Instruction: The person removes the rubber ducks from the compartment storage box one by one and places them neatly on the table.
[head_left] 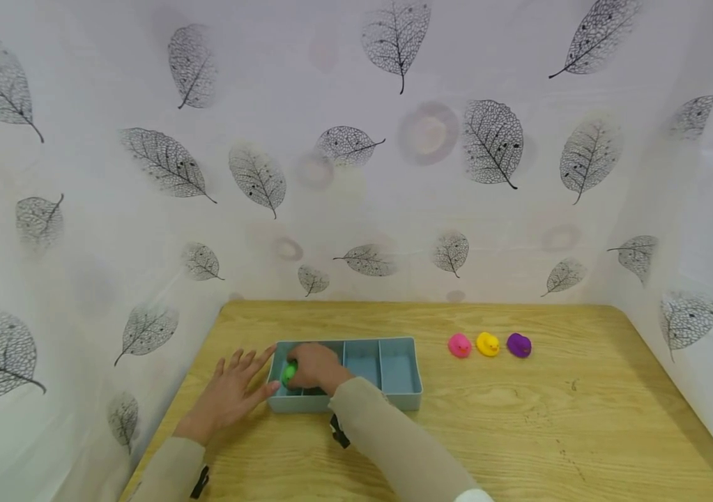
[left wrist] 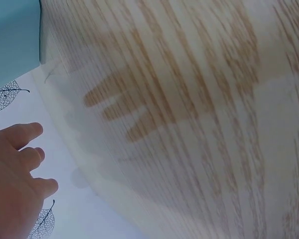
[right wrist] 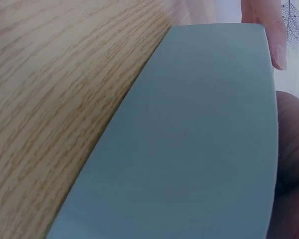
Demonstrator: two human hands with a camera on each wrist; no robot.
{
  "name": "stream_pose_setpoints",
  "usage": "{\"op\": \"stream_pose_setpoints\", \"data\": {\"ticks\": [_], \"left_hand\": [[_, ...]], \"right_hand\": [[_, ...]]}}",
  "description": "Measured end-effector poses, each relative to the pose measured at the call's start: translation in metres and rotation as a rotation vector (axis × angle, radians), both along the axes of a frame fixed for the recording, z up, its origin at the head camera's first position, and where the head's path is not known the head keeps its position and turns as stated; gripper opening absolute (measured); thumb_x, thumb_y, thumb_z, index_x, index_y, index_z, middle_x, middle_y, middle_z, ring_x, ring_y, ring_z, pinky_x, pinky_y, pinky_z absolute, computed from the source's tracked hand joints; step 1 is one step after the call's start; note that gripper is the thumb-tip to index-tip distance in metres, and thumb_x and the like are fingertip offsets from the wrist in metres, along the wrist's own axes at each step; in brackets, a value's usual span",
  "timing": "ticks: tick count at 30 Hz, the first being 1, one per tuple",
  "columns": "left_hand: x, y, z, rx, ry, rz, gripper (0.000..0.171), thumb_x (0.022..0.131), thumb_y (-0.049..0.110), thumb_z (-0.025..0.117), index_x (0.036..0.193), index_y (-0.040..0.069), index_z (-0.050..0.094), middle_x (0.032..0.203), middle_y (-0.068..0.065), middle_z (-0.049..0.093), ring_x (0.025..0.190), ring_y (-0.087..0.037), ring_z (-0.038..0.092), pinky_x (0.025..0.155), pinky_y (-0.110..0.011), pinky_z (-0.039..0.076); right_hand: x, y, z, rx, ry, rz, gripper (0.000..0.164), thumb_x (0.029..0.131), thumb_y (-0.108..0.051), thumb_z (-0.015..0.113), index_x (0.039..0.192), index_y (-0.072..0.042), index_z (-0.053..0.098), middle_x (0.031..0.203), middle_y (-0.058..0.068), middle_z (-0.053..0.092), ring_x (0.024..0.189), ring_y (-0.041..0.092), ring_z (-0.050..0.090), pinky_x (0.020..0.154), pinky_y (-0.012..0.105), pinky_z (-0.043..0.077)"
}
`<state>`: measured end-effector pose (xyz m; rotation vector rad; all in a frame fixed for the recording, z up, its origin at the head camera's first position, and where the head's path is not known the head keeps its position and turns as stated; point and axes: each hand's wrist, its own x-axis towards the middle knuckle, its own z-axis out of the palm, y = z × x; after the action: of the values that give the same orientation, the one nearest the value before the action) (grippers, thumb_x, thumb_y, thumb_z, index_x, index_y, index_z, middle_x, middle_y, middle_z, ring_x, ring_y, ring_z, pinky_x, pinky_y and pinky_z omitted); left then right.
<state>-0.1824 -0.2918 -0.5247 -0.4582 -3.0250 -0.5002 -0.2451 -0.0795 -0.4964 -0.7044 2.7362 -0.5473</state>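
A blue-grey divided tray (head_left: 369, 403) lies on the wooden table, left of the middle. My right hand (head_left: 315, 366) reaches down into its left part, and its fingers pinch a small green rubber duck (head_left: 290, 374) in the leftmost compartment. Part of the duck is hidden behind those fingers. At the tray's left end, my left hand (head_left: 227, 397) has its fingers spread, with the thumb and index fingertip right at the rim. In the right wrist view, the tray's outer wall (right wrist: 189, 129) covers most of the right hand (right wrist: 294, 144).
To the right of the tray, a pink duck (head_left: 459, 346), a yellow duck (head_left: 488, 344) and a purple duck (head_left: 519, 345) stand in a row on the table (head_left: 519, 432). A white curtain with leaf prints (head_left: 356, 209) surrounds the table's back and sides.
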Motion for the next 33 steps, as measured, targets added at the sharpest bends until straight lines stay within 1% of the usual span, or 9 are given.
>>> {"op": "stream_pose_setpoints", "data": {"ticks": [5, 10, 14, 20, 24, 26, 29, 31, 33], "left_hand": [[0.001, 0.000, 0.001, 0.003, 0.000, 0.001, 0.073, 0.105, 0.058, 0.054, 0.168, 0.033, 0.028, 0.160, -0.029, 0.046, 0.153, -0.058, 0.030, 0.118, -0.084, 0.016], [0.001, 0.000, 0.001, 0.008, -0.004, 0.001, 0.073, 0.105, 0.058, 0.054, 0.168, 0.033, 0.028, 0.160, -0.028, 0.047, 0.153, -0.058, 0.030, 0.117, -0.084, 0.017], [0.001, 0.000, 0.001, 0.014, -0.013, 0.005, 0.073, 0.105, 0.058, 0.054, 0.168, 0.033, 0.028, 0.160, -0.029, 0.046, 0.153, -0.058, 0.029, 0.117, -0.084, 0.016], [0.001, 0.000, 0.001, 0.000, -0.010, 0.007, 0.073, 0.105, 0.058, 0.054, 0.168, 0.033, 0.028, 0.160, -0.030, 0.046, 0.153, -0.059, 0.030, 0.117, -0.084, 0.017], [0.001, 0.001, 0.002, -0.012, -0.009, 0.008, 0.074, 0.104, 0.058, 0.054, 0.168, 0.032, 0.028, 0.159, -0.031, 0.046, 0.152, -0.059, 0.030, 0.117, -0.084, 0.017], [0.001, 0.001, 0.003, -0.014, -0.011, 0.009, 0.074, 0.104, 0.059, 0.054, 0.168, 0.031, 0.029, 0.159, -0.032, 0.046, 0.152, -0.060, 0.030, 0.117, -0.084, 0.017], [0.001, 0.002, 0.004, -0.024, -0.012, 0.011, 0.074, 0.104, 0.059, 0.053, 0.168, 0.031, 0.029, 0.159, -0.032, 0.046, 0.152, -0.060, 0.031, 0.117, -0.084, 0.017], [0.001, 0.002, 0.005, -0.025, -0.018, 0.013, 0.074, 0.104, 0.060, 0.053, 0.168, 0.031, 0.028, 0.159, -0.032, 0.046, 0.152, -0.060, 0.030, 0.117, -0.085, 0.017], [0.001, 0.002, 0.005, -0.026, -0.026, 0.016, 0.074, 0.104, 0.060, 0.052, 0.168, 0.032, 0.028, 0.159, -0.032, 0.045, 0.152, -0.061, 0.030, 0.117, -0.085, 0.016]], "right_hand": [[-0.001, -0.001, -0.003, -0.012, 0.001, 0.006, 0.047, 0.088, -0.035, 0.084, 0.131, -0.018, 0.074, 0.110, -0.005, 0.073, 0.082, 0.008, 0.056, 0.072, 0.025, 0.051], [0.000, 0.000, -0.002, -0.033, 0.005, 0.019, 0.043, 0.087, -0.033, 0.084, 0.125, -0.015, 0.076, 0.096, -0.007, 0.069, 0.075, 0.008, 0.054, 0.065, 0.023, 0.047], [0.002, 0.001, 0.002, -0.030, 0.021, 0.032, 0.033, 0.086, -0.033, 0.085, 0.113, -0.015, 0.079, 0.083, -0.008, 0.063, 0.069, 0.008, 0.052, 0.059, 0.023, 0.043], [0.003, 0.003, 0.004, -0.007, 0.051, 0.056, 0.021, 0.087, -0.037, 0.083, 0.096, -0.019, 0.076, 0.071, -0.009, 0.054, 0.062, 0.007, 0.046, 0.052, 0.023, 0.038], [0.002, 0.004, 0.001, -0.010, 0.084, 0.071, 0.023, 0.087, -0.038, 0.081, 0.079, -0.022, 0.066, 0.066, -0.009, 0.049, 0.058, 0.007, 0.043, 0.050, 0.023, 0.035], [0.002, 0.005, 0.000, -0.023, 0.097, 0.075, 0.026, 0.086, -0.038, 0.081, 0.075, -0.023, 0.063, 0.065, -0.009, 0.048, 0.057, 0.007, 0.043, 0.049, 0.022, 0.035], [0.001, 0.007, -0.001, -0.049, 0.101, 0.085, 0.021, 0.085, -0.036, 0.080, 0.078, -0.023, 0.065, 0.066, -0.009, 0.050, 0.058, 0.007, 0.043, 0.049, 0.022, 0.035], [0.001, 0.008, -0.001, -0.085, 0.098, 0.084, 0.017, 0.085, -0.035, 0.080, 0.092, -0.021, 0.075, 0.070, -0.010, 0.053, 0.061, 0.007, 0.045, 0.052, 0.021, 0.038], [0.001, 0.011, -0.001, -0.135, 0.090, 0.085, 0.029, 0.085, -0.033, 0.079, 0.110, -0.019, 0.079, 0.077, -0.010, 0.058, 0.066, 0.006, 0.047, 0.055, 0.020, 0.040]]}}
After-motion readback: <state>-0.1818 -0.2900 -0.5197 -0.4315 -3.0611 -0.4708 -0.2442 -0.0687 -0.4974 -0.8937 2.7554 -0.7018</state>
